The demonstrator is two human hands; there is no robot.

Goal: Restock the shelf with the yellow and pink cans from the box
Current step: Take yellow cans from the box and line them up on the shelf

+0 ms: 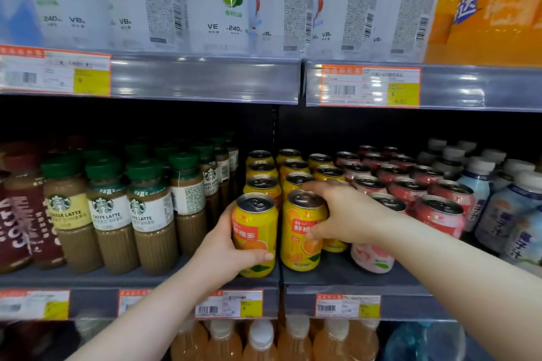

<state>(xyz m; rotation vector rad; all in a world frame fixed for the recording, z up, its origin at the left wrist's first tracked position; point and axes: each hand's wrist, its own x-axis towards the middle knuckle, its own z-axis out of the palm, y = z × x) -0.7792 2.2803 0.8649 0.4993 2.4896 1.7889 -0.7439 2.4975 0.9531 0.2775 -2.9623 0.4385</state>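
Seating front-row stock on the shelf (337, 277), we grip one yellow can (255, 239) in the left hand (224, 253) and a second yellow can (300, 233) in the right hand (344, 214); pink cans (440, 214) appear largely stocked.

Retail shop, drinks aisle. Grey metal shelf (331, 274) tiers one above another, w/ clear plastic price rails (205, 79) along the front edges. Orange-bordered price tags (371, 86) slotted in, w/ barcodes, yellow price boxes and ¥ signs; seemingly "4.90" on one, others too blurred to read. Same-product goods lined up in rows several deep, labels facing out: bottled coffee (110, 214) w/ green caps at left, yellow cans (293, 168) mid-shelf, pink cans (440, 215) beside them, white-capped bottles (481, 193) at rt. Tall white bottles (223, 0) and big orange bottles (484, 9) packed on the tier above; pale juice bottles (261, 343) on the tier below.
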